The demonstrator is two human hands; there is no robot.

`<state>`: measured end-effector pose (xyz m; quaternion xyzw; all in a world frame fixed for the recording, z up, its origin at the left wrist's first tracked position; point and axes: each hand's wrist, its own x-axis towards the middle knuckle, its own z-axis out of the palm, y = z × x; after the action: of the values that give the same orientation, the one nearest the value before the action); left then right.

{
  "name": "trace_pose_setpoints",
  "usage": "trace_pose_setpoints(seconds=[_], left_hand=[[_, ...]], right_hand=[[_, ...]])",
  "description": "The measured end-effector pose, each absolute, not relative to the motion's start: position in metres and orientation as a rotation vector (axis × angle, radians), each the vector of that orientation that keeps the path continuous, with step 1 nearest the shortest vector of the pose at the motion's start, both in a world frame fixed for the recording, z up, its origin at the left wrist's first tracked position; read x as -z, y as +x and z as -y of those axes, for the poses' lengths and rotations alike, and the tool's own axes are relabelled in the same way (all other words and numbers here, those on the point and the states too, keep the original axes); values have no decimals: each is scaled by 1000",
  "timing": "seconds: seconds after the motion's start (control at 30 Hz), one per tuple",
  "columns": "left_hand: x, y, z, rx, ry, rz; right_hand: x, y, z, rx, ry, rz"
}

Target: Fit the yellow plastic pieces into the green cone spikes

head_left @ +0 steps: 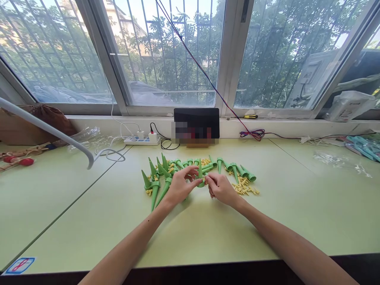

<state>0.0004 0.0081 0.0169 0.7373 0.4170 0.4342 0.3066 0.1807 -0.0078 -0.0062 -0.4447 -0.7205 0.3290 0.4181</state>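
My left hand [181, 185] holds a green plastic watering spike [200, 171] upright between thumb and fingers, with its tip up. Close beside it, my right hand [221, 188] is closed in a pinch at the spike's wide base, on what looks like a small yellow valve [204, 180], mostly covered by the fingers. More green spikes [154, 194] lie and stand in a cluster to the left and behind my hands. Others [234, 171] lie to the right. Small yellow T-shaped valves [245, 186] form a loose pile beyond my right hand.
A tablet [196, 123] on a wooden stand leans at the back, near a power strip [141, 140] with cables. A white curved rod [47, 122] crosses the left side. Red-and-blue wire [252, 134], clear plastic wrap [341, 163] and teal items [363, 146] lie at the right.
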Motion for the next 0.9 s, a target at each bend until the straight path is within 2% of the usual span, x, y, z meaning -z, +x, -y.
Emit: trace_pose_setpoints(seconds=[0.37, 0.9], left_hand=[[-15, 4, -5, -1144, 2209, -1139], [-24, 7, -2, -1017, 1574, -852]], right_hand=[[8, 182, 7, -817, -1124, 1802], [1, 184, 7, -802, -1138, 1705]])
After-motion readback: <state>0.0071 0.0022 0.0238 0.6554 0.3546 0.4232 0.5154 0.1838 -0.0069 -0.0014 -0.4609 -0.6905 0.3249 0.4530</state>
